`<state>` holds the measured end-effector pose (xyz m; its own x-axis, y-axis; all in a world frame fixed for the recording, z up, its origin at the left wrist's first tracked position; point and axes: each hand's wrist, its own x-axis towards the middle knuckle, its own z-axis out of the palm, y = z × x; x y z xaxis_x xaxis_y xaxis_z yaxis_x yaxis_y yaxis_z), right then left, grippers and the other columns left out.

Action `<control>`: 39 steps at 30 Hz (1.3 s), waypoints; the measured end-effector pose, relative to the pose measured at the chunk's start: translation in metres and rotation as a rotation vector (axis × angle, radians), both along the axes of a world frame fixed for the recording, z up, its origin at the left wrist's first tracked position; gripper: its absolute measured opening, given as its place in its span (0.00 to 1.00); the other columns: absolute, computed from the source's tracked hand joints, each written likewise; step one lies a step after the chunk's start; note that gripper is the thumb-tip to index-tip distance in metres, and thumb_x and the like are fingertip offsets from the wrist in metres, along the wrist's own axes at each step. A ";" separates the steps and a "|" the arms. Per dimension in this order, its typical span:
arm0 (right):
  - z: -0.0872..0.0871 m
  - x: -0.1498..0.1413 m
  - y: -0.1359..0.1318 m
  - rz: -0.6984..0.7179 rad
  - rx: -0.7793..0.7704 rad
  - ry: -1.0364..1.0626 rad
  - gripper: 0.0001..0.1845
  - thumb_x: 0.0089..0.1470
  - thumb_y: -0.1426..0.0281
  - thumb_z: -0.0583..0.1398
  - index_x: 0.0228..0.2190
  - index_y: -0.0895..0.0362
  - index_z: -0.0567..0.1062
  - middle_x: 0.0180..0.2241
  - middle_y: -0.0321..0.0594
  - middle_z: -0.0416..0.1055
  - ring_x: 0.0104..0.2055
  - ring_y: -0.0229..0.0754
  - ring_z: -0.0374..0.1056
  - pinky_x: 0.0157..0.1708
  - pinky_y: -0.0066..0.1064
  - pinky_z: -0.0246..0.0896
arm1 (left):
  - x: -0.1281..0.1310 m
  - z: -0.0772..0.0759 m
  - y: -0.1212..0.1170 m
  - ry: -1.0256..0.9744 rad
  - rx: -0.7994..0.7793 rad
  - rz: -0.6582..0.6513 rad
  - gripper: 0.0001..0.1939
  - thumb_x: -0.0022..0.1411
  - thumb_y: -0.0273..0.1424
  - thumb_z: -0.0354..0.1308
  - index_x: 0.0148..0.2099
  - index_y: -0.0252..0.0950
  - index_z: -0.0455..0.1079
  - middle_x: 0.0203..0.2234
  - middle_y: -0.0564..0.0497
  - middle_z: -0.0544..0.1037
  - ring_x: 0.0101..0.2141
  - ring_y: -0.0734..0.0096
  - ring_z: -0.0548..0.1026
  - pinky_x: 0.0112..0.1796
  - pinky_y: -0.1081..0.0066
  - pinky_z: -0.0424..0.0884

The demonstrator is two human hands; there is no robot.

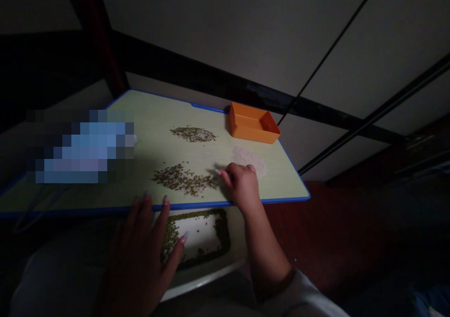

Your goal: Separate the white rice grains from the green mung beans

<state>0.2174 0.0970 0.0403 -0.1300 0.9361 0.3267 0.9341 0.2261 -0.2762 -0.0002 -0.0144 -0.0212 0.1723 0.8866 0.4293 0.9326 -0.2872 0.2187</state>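
Note:
My right hand [241, 183] rests on the pale table [147, 120], fingers curled, with one fingertip pressing at the right end of a scatter of green beans [184, 178]. A white tray [202, 242] with green beans along its rim sits just below the table's near edge. My left hand [144, 256] lies open over the tray's left side, fingertips touching the table's blue edge. A second pile of mixed beans and rice [193, 134] lies farther back. A patch of white rice [248, 160] sits just beyond my right hand.
An orange box [253, 124] stands at the table's far right corner. A blurred bluish object [80, 146] covers the table's left part. Dark beams and a red floor lie beyond the table.

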 end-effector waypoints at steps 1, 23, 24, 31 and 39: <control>-0.001 0.003 0.001 -0.023 0.003 0.009 0.12 0.63 0.63 0.62 0.29 0.56 0.74 0.25 0.39 0.77 0.29 0.41 0.69 0.39 0.32 0.50 | -0.001 -0.001 0.000 0.001 -0.006 -0.002 0.39 0.65 0.42 0.47 0.73 0.39 0.39 0.69 0.28 0.51 0.69 0.32 0.51 0.58 0.35 0.63; -0.003 0.005 -0.001 -0.010 -0.005 0.121 0.12 0.64 0.64 0.60 0.29 0.55 0.74 0.24 0.35 0.75 0.27 0.39 0.67 0.36 0.30 0.51 | -0.004 -0.005 -0.001 -0.032 -0.037 -0.008 0.40 0.65 0.42 0.48 0.73 0.43 0.36 0.72 0.33 0.46 0.71 0.37 0.46 0.62 0.36 0.59; -0.004 0.005 -0.002 0.011 -0.004 0.120 0.12 0.64 0.64 0.60 0.29 0.55 0.74 0.24 0.35 0.75 0.27 0.39 0.67 0.38 0.30 0.52 | -0.004 -0.005 -0.001 -0.032 -0.037 -0.012 0.40 0.65 0.42 0.48 0.73 0.43 0.36 0.72 0.34 0.46 0.71 0.38 0.46 0.62 0.36 0.59; -0.005 0.015 -0.008 0.047 0.039 0.178 0.12 0.63 0.63 0.61 0.28 0.54 0.74 0.23 0.34 0.74 0.29 0.40 0.67 0.38 0.30 0.52 | -0.004 -0.005 0.000 -0.041 -0.049 -0.005 0.41 0.64 0.42 0.50 0.74 0.44 0.35 0.74 0.37 0.41 0.71 0.38 0.45 0.63 0.37 0.57; -0.005 0.024 -0.006 0.059 0.029 0.163 0.12 0.62 0.64 0.63 0.27 0.55 0.75 0.22 0.34 0.73 0.27 0.39 0.67 0.39 0.31 0.51 | -0.002 -0.001 -0.001 -0.035 -0.045 -0.004 0.41 0.65 0.41 0.49 0.73 0.43 0.34 0.73 0.34 0.45 0.71 0.36 0.47 0.62 0.36 0.58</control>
<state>0.2410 0.0912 0.0351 -0.1276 0.9184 0.3744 0.8625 0.2892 -0.4153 -0.0020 -0.0155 -0.0221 0.1613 0.9044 0.3950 0.9231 -0.2798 0.2638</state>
